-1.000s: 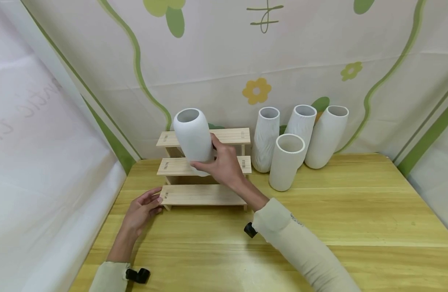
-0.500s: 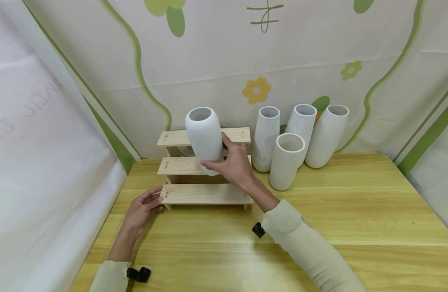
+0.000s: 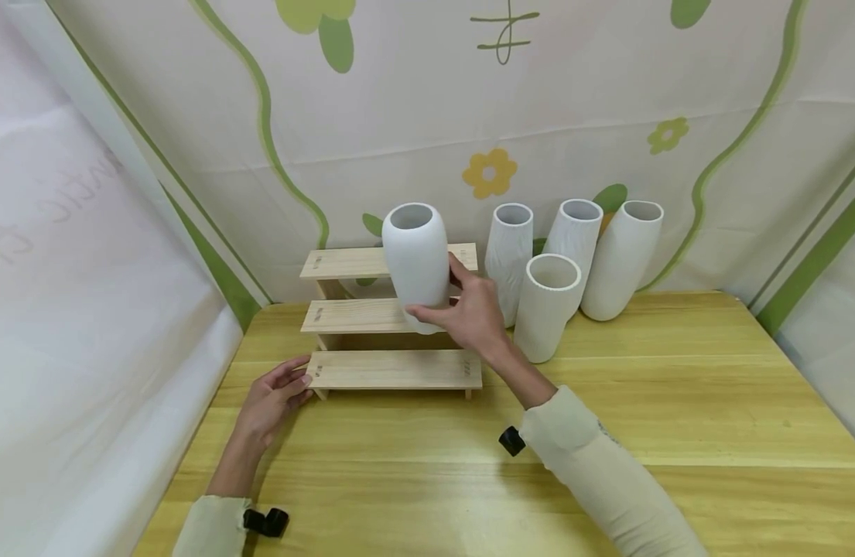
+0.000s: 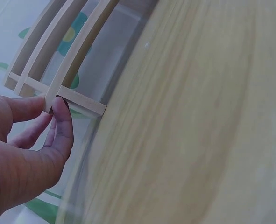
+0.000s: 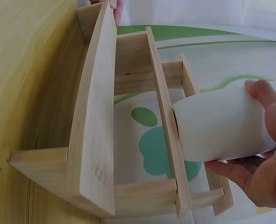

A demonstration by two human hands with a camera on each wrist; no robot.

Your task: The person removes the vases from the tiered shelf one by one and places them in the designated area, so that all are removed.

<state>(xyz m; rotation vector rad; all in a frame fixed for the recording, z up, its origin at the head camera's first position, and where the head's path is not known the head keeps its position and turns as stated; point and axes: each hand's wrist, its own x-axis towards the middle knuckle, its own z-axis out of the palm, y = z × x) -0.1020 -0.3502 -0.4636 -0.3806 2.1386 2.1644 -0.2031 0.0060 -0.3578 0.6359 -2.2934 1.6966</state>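
Observation:
A smooth white vase (image 3: 416,259) stands upright at the right half of the middle tier of a three-step wooden shelf (image 3: 392,370). My right hand (image 3: 472,309) grips it from the right, thumb in front and fingers behind. In the right wrist view the vase's base (image 5: 182,135) is at the middle board; whether it touches cannot be told. My left hand (image 3: 270,398) pinches the left end of the lowest board, with thumb and fingertip on either side of the wood in the left wrist view (image 4: 39,154).
Right of the shelf stand several white vases: a textured one (image 3: 508,263), a shorter wide-mouthed one (image 3: 547,317), another textured one (image 3: 575,228) behind it, and a tall smooth one (image 3: 618,267). A printed cloth (image 3: 399,116) hangs behind the wooden table (image 3: 413,472).
My right hand has carried the vase to the right along the shelf, from left of its middle to the right half. My left hand has stayed at the lowest board's end.

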